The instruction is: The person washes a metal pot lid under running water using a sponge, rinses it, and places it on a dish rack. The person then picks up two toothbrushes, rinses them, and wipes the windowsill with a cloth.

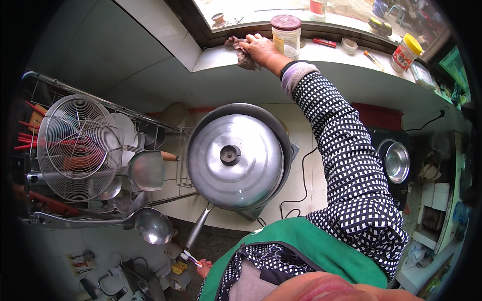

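My right hand (263, 50) reaches out to the white windowsill (214, 57) and presses a crumpled greyish-brown rag (243, 54) onto it. Right beside that hand stands a glass jar (288, 39) with a dark red lid. Low in the view, partly hidden by my green apron (286, 233), is my left hand (204, 268). It grips a toothbrush (191, 259), whose bristled head sticks out past the fingers. Between the two hands sits a large wok (241, 107) covered by a domed metal lid (233, 180) with a black knob.
At left, a wire rack (101, 98) holds a wire strainer (81, 146), a spatula (147, 171) and a ladle (152, 225). Further along the sill are a tape roll (349, 46) and a yellow-lidded jar (404, 54). A black cord (304, 184) crosses the counter; a metal bowl (397, 162) sits at right.
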A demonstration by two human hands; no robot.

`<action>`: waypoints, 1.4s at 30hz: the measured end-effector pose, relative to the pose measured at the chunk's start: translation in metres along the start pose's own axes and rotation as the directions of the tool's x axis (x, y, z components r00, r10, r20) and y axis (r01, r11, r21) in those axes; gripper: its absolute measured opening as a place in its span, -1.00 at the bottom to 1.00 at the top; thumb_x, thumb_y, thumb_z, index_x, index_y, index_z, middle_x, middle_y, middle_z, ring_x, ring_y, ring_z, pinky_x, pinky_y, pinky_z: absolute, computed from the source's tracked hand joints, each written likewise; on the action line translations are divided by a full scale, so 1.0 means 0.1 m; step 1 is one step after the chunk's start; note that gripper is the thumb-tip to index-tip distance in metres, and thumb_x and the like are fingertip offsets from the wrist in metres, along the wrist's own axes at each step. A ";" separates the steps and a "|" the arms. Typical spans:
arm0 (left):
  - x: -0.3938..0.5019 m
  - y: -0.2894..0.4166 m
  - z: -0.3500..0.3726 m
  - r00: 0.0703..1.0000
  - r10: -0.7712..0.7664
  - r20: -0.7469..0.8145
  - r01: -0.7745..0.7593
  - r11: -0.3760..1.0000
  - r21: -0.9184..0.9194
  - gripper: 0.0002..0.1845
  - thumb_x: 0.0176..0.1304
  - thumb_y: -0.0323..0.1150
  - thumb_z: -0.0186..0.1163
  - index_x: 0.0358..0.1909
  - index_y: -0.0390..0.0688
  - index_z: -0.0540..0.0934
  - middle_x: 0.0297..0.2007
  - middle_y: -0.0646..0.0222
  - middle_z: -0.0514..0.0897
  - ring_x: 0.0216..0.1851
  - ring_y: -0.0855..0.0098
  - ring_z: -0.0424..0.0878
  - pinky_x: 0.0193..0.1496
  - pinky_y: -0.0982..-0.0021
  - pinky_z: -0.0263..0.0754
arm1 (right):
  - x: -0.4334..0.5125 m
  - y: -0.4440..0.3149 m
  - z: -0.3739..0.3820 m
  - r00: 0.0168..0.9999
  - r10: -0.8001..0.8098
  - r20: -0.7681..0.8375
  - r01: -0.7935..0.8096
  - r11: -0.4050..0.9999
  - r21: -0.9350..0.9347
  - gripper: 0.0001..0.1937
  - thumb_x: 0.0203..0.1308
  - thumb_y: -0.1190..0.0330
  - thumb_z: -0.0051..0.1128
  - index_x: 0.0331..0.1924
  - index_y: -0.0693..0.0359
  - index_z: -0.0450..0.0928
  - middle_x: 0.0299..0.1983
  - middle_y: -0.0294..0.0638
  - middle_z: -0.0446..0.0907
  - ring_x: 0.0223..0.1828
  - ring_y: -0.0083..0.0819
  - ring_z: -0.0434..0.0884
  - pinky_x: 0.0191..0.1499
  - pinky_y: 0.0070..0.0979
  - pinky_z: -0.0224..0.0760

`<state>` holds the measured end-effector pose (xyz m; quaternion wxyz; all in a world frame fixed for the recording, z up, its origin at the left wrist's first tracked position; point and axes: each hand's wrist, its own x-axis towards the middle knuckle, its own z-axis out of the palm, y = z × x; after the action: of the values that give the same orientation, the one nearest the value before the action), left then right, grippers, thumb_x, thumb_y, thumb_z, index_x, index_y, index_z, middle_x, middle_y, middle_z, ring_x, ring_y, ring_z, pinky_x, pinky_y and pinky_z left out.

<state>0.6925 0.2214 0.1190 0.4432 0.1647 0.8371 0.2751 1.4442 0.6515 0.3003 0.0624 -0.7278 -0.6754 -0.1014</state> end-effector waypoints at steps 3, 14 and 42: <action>-0.28 0.28 0.15 0.999 -0.042 0.020 0.043 0.999 -0.008 -0.88 0.32 -0.42 -0.07 -0.23 -0.24 0.42 -0.63 0.28 0.47 -0.77 0.55 0.29 -0.74 0.49 0.28 | 0.00 0.01 0.01 1.000 0.014 0.011 -0.014 0.999 -0.032 -0.69 0.14 0.34 -0.02 0.00 0.04 0.46 -0.01 -0.15 0.41 0.05 -0.22 0.42 0.02 -0.34 0.39; -0.40 0.47 0.36 0.999 0.008 0.045 -0.009 1.000 0.007 -0.89 0.29 -0.47 -0.07 -0.23 -0.25 0.42 -0.61 0.27 0.48 -0.77 0.56 0.28 -0.74 0.51 0.26 | -0.14 -0.17 -0.28 0.912 -0.103 -0.396 -0.028 0.950 -0.311 -0.51 0.05 0.39 0.03 0.15 0.13 0.33 -0.04 -0.09 0.44 -0.04 -0.28 0.43 -0.12 -0.41 0.30; -0.19 0.62 0.61 0.987 0.052 0.151 -0.077 0.983 0.168 -0.84 0.33 -0.37 -0.11 -0.17 -0.18 0.43 -0.57 0.38 0.51 -0.74 0.60 0.37 -0.78 0.59 0.13 | -1.55 1.53 -0.49 0.612 0.603 -0.512 -0.352 0.787 0.507 -0.26 -0.33 0.08 0.48 -0.06 0.32 0.36 -0.16 0.00 0.53 -0.13 -0.15 0.57 -0.01 -0.34 0.43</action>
<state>0.7560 0.2799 0.1414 0.4782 0.2495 0.8174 0.2026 1.5834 0.4773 0.3190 0.4486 -0.7768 -0.3930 -0.2023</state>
